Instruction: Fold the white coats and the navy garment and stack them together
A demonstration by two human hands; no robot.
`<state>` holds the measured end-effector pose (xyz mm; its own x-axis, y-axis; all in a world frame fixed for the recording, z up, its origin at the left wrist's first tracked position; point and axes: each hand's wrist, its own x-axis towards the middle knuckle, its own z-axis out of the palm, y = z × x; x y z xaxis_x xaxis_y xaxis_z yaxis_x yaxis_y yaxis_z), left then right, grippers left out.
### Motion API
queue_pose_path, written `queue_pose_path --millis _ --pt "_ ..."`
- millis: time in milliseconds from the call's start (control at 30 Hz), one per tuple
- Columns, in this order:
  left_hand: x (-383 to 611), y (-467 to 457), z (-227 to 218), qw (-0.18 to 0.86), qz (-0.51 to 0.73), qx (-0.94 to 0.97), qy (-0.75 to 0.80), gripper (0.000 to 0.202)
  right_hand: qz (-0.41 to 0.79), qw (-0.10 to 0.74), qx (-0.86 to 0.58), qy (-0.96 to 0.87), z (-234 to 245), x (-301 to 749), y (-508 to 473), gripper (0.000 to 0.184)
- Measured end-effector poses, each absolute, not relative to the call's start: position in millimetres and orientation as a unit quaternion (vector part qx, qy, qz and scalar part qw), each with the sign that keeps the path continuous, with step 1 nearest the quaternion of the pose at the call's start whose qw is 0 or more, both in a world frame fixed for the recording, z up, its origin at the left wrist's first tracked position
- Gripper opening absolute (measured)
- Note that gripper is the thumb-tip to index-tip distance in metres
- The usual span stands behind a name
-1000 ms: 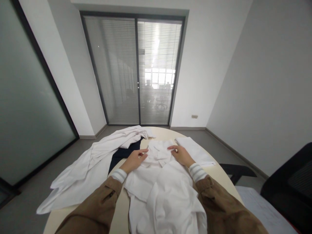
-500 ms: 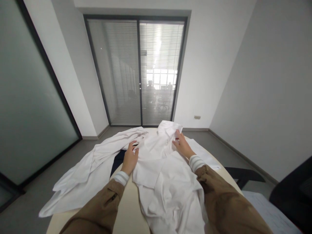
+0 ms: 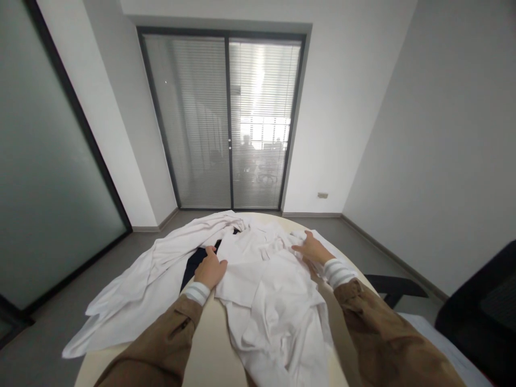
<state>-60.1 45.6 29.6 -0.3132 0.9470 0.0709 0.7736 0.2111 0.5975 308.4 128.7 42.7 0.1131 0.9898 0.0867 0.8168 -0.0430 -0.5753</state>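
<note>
A rumpled white garment (image 3: 266, 285) lies lengthwise on the pale round table (image 3: 213, 344), its near end at the bottom of the view. At its left edge rests my left hand (image 3: 210, 267), thumb and forefinger apart, with the thumb against the cloth. My right hand (image 3: 316, 250) has its fingers around a fold at the garment's upper right edge; the fingertips are partly hidden. Left of my left hand is a second white garment (image 3: 141, 274) with a long sleeve, draped over the table edge. Dark navy cloth (image 3: 194, 264) shows between the two garments.
More white cloth (image 3: 328, 248) lies beyond my right hand. A black chair (image 3: 484, 317) with an armrest (image 3: 397, 286) stands at the right, with pale cloth (image 3: 437, 338) on its seat. Behind the table is a glass partition with blinds (image 3: 201, 134).
The raised far end of the garment has come down flat onto the table. My right hand has moved right and lower with its edge; my left hand has shifted slightly toward me.
</note>
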Motion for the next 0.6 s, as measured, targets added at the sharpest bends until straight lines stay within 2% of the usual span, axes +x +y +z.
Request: queue_pose_path --millis 67,200,333,500,600 --pt "-61.1 45.5 25.3 0.141 0.301 0.587 0.739 0.045 0.200 0.230 -0.710 -0.635 43.4 310.9 119.7 0.090" --pt "-64.4 52.7 21.6 0.113 0.390 0.622 0.670 0.021 0.210 0.237 -0.696 -0.644 40.7 311.6 102.9 0.087" --pt "-71.8 65.0 22.3 0.097 0.447 0.616 0.641 0.035 0.196 0.264 -0.689 -0.646 44.9 326.3 98.1 0.075" --pt "-80.6 78.1 12.9 0.093 0.471 0.577 0.660 0.037 0.178 0.381 -0.697 -0.582 52.3 349.9 105.8 0.062" --pt "-80.3 80.9 6.4 0.097 0.464 0.579 0.664 0.046 0.204 0.340 -0.698 -0.596 49.0 349.9 104.9 0.053"
